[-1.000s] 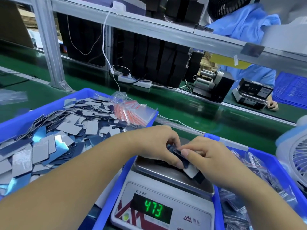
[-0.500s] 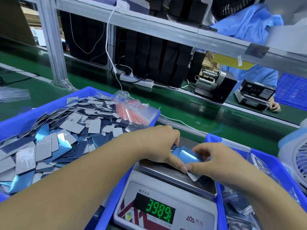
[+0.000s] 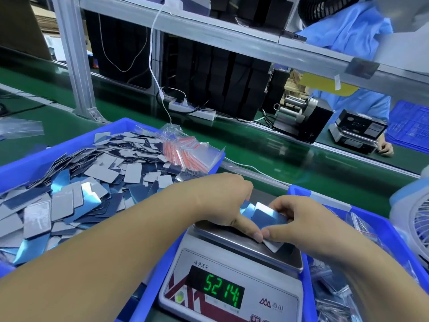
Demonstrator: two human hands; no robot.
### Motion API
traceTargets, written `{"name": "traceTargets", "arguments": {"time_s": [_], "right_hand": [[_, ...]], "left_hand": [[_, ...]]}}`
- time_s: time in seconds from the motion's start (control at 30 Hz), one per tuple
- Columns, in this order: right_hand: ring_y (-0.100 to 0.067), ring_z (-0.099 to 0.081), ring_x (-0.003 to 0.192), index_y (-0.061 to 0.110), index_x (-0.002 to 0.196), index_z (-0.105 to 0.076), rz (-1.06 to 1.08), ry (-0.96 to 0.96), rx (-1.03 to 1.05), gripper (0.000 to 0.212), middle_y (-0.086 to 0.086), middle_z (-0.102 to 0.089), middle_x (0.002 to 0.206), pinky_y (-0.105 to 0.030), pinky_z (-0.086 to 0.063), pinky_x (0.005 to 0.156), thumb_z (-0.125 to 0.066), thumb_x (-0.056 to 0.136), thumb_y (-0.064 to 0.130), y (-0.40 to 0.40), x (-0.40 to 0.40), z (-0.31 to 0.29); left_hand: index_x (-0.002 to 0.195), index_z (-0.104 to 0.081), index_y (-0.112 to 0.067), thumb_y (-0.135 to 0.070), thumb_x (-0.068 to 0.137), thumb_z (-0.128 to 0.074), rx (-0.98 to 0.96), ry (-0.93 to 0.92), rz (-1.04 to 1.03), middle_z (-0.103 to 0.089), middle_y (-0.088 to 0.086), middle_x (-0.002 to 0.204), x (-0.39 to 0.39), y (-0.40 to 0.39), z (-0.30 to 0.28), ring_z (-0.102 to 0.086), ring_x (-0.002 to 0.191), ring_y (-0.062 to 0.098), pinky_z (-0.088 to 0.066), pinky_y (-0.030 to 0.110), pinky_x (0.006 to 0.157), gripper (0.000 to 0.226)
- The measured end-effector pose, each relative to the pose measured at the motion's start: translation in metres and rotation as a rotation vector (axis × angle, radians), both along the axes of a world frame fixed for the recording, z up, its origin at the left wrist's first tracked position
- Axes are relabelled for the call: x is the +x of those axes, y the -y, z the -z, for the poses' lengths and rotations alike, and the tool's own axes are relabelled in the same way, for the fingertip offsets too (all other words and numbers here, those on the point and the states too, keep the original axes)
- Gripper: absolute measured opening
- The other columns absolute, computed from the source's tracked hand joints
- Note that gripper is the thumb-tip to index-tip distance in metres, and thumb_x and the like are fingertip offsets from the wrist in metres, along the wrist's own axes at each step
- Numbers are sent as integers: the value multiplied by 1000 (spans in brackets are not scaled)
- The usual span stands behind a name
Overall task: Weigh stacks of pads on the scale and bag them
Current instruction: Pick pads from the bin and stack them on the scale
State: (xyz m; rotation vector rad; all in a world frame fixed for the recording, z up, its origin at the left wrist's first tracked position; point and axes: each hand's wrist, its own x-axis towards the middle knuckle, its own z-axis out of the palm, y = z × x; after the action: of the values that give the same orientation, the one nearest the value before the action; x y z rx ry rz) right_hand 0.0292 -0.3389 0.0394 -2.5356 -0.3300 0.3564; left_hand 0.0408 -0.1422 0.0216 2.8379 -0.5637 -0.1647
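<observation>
While both bare forearms reach in from the bottom of the view, the two hands meet over the steel pan of a white scale [image 3: 234, 284] that sits between two blue bins. The left hand [image 3: 222, 201] comes from the left and the right hand [image 3: 301, 226] from the right, and between them they pinch a small stack of pads [image 3: 264, 216], shiny blue on top, fanned a little, with one grey corner poking out below the thumbs. The stack sits on or just above the pan, toward its far right side; whether it rests fully on the pan cannot be told. Both thumbs press at the stack's near edge, tips almost touching, while the fingers curl over the far side. The green display [image 3: 219, 290] shows the digits 5214. The left bin [image 3: 27, 166] is heaped with loose grey and blue pads [image 3: 92, 184], and a sheaf of clear bags with red strips [image 3: 188, 154] lies at its far corner. The right bin [image 3: 380, 228] holds filled clear bags.
</observation>
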Motion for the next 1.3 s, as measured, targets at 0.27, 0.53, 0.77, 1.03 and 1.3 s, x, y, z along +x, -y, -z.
{"name": "traceTargets", "arguments": {"time_s": [0.27,0.53,0.77,1.03,1.3], "right_hand": [[-6,-59,59,36,82,-65,44,61,224,33,8,-71,75,-28,-49,57,-85,66,15,-2,3,5],[-8,-65,63,32,87,-70,-11,139,247,24,10,-72,76,-23,-49,60,-84,72,18,-1,5,7],[-3,-59,69,35,79,-60,34,329,191,31,9,-65,83,-17,-38,56,-82,72,14,-1,9,12],[5,-59,79,54,93,-52,-25,361,171,52,34,-63,88,-12,-39,58,-77,69,15,-12,7,25],[0,-59,75,57,101,-52,-26,395,214,59,25,-64,85,-10,-42,62,-77,71,13,-10,8,25]], "left_hand": [[79,-34,-32,-74,61,-78,-167,91,-1,-52,-7,79,2,-2,0,-46,66,9,-32,32,53,63],[93,-54,-29,-46,78,-81,-535,53,80,-63,-10,80,-3,-5,-3,-54,69,3,-46,22,62,36],[104,-57,-35,-13,86,-67,-566,24,99,-66,-8,97,-4,-14,-8,-58,79,12,-49,25,72,30],[114,-46,-29,-9,86,-59,-644,-56,63,-58,-14,103,-7,5,3,-54,87,-2,-45,18,75,37],[119,-33,-26,-2,87,-57,-798,-89,10,-45,-1,119,-8,16,3,-50,112,4,-43,17,79,46]]}}
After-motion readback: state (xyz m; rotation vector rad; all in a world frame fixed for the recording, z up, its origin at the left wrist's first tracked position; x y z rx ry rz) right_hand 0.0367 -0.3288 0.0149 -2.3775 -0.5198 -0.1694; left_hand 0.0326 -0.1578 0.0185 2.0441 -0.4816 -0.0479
